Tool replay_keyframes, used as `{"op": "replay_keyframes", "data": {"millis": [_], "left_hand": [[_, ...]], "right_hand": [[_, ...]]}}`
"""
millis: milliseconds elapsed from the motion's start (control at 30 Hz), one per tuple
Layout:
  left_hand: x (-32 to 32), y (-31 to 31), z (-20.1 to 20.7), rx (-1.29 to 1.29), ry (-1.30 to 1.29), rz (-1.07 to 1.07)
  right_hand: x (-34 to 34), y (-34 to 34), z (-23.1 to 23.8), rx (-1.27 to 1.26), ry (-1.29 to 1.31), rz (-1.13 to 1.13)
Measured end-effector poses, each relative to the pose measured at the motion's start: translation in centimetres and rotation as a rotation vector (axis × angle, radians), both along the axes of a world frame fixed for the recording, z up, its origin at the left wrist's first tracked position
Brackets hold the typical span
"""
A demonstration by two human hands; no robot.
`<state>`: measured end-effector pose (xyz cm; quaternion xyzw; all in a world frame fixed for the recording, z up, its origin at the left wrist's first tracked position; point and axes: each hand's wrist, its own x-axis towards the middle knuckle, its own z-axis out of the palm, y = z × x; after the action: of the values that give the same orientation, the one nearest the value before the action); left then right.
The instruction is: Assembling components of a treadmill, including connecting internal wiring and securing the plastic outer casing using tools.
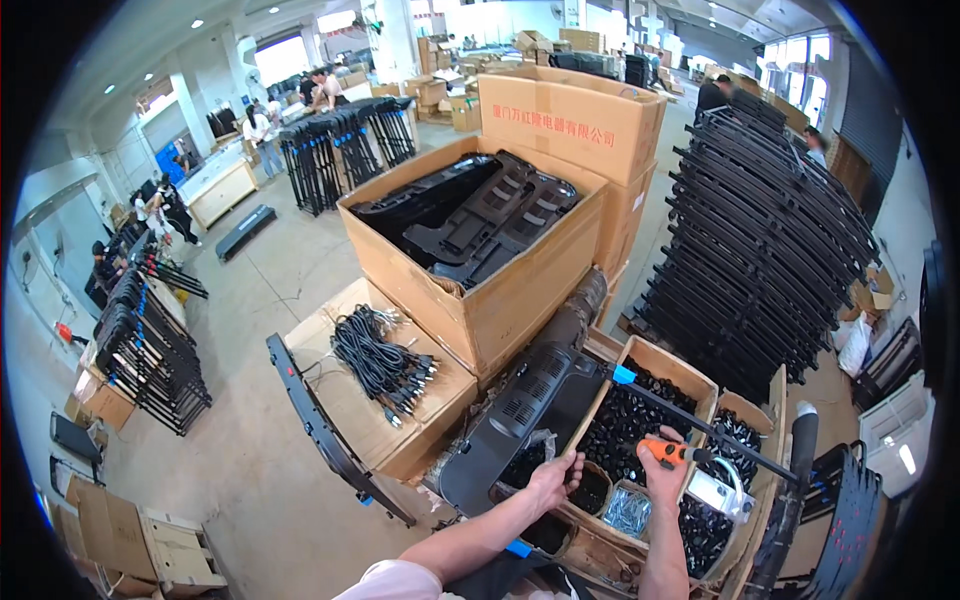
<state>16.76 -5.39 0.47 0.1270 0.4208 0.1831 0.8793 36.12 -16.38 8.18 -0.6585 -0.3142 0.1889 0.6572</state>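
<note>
My right hand [661, 483] is closed around an orange electric screwdriver [668, 452], above wooden bins of small parts. My left hand [552, 484] has its fingers pressed together at the edge of the bins; whatever they may pinch is too small to make out. Small black parts [620, 425] fill the bin ahead of both hands, and silver screws [628, 510] lie in a compartment between my wrists. A black bar with blue tape [690, 412] crosses over the bins. Left of them rests a long black plastic housing [522, 408] with vents.
An open carton [470, 305] of black molded parts stands ahead, with taller cartons [560, 125] behind. A bundle of black cables [385, 355] lies on a cardboard box [430, 420]. Stacked black frames [760, 240] rise at right. A silver metal box [715, 493] sits by the bins. People work farther off.
</note>
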Motion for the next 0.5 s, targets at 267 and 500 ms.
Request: {"op": "replay_keyframes", "data": {"millis": [267,500], "left_hand": [[2.3,5.6,2.6,-0.087,-0.218,0.074],[-0.3,10.1,3.7,-0.203,-0.308,0.185]], "right_hand": [[-6.6,5.1,6.3,0.073,0.021,0.139],[-9.2,9.9,6.9,0.040,0.067,0.145]]}}
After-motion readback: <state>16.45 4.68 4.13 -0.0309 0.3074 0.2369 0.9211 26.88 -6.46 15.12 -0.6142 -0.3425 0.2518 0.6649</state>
